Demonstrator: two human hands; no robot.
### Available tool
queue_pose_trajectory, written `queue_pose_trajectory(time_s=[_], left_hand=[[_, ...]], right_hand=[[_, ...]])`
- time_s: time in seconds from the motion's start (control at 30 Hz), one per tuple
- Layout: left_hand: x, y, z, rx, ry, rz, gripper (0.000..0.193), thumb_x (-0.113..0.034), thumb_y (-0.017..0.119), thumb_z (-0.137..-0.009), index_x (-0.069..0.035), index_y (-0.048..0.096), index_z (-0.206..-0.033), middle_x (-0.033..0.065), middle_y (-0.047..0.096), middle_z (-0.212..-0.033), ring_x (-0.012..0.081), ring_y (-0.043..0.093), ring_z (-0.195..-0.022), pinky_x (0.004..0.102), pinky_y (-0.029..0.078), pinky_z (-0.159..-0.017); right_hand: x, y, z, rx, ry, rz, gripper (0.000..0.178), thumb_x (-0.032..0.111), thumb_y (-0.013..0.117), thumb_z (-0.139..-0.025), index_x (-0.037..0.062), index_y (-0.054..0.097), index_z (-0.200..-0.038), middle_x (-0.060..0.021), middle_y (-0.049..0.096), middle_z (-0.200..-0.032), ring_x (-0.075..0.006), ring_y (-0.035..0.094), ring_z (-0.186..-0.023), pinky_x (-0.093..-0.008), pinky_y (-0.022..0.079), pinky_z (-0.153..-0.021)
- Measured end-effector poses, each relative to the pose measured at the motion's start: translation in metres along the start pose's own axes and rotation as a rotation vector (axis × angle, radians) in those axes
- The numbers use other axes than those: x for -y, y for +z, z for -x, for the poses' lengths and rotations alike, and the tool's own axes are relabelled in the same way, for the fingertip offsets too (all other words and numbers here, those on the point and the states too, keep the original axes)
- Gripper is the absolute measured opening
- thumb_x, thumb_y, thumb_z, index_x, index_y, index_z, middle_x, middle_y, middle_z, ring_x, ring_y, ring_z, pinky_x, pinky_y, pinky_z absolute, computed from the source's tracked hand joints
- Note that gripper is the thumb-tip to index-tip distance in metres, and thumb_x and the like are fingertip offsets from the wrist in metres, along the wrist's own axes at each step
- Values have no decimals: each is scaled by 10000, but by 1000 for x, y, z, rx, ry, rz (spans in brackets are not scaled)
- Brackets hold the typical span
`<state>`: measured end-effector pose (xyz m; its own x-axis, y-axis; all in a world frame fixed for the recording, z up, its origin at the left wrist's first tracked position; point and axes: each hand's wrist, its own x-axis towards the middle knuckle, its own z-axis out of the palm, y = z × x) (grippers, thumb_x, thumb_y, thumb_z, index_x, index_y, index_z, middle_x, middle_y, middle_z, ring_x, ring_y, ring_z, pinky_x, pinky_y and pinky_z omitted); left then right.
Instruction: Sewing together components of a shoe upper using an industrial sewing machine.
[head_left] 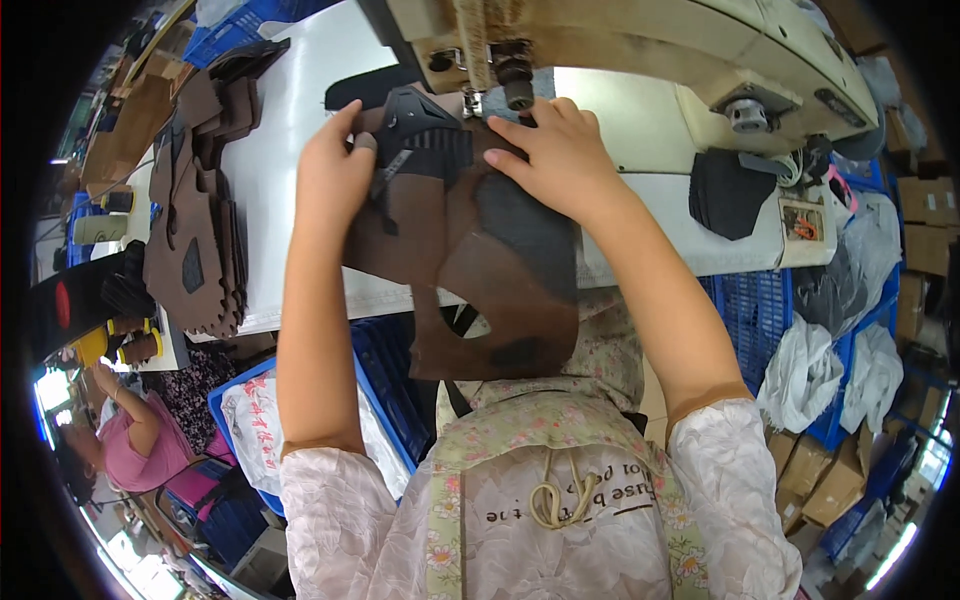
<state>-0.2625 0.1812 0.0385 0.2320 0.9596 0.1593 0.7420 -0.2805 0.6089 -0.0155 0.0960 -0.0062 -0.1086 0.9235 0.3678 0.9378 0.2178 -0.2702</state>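
A brown leather-like panel (430, 240) with black parts lies under the sewing machine's presser foot (473, 103) and drapes over the table's near edge. It has an oval cutout low down. My left hand (335, 170) holds the panel's left edge by the black part (415, 112), thumb and forefinger showing and the other fingers hidden. A grey band circles one of its digits. Flat on the panel, just right of the presser foot, my right hand (565, 160) has its fingers spread. The needle tip is too small to make out.
Stacked brown cut pieces (190, 240) lie on the table's left. Black pieces (732, 190) sit at the right beneath the machine arm (680, 50). A blue crate (385, 400) stands below left, and plastic bags (800, 375) hang right. Another person (150, 440) sits far left.
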Motion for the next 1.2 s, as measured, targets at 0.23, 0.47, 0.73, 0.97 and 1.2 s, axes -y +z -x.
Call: queue_pose_trajectory(time_s=[0.23,0.47,0.73,0.97,1.2], left_hand=[[12,3,-18,92,-8,48,394,-34,579,-921,-36,604,-1314,153,661,-1251,227,635,-1111,314,456,-974],[-31,26,20,-231,410,-388,325,-178,630,-928,-38,647,-1221,179,665,-1182,370,594,-1137,429,452,-1000],[-109,87,58,32,261,-433,709,-542,690,-790,15,593,-1218,257,619,-1199,404,574,-1153,451,447,-1011],[-115,103,62,129,170,-682,714,-312,653,-746,70,493,-1327,347,497,-1341,506,453,-1286,562,366,-1076],[-104,116,71,28,294,-660,704,-200,646,-741,83,462,-1359,342,532,-1312,478,486,-1270,488,390,-1087]], right_hand=[[3,19,3,-225,-36,-127,362,414,669,-853,135,744,-1071,-64,642,-1040,-260,546,-1061,-417,407,-904],[-20,10,-11,43,137,-298,305,380,529,-937,206,764,-1022,-43,671,-1134,-295,567,-1107,-449,437,-951],[-51,36,-37,166,3,-220,332,438,525,-883,274,762,-1047,-44,641,-1206,-326,545,-1149,-450,449,-980],[-28,18,-26,134,100,-263,323,443,554,-899,215,767,-986,-18,648,-1151,-292,545,-1111,-419,435,-976],[-32,27,-17,-62,74,-268,349,434,611,-911,117,756,-903,-27,653,-1054,-284,555,-1030,-405,440,-929]])
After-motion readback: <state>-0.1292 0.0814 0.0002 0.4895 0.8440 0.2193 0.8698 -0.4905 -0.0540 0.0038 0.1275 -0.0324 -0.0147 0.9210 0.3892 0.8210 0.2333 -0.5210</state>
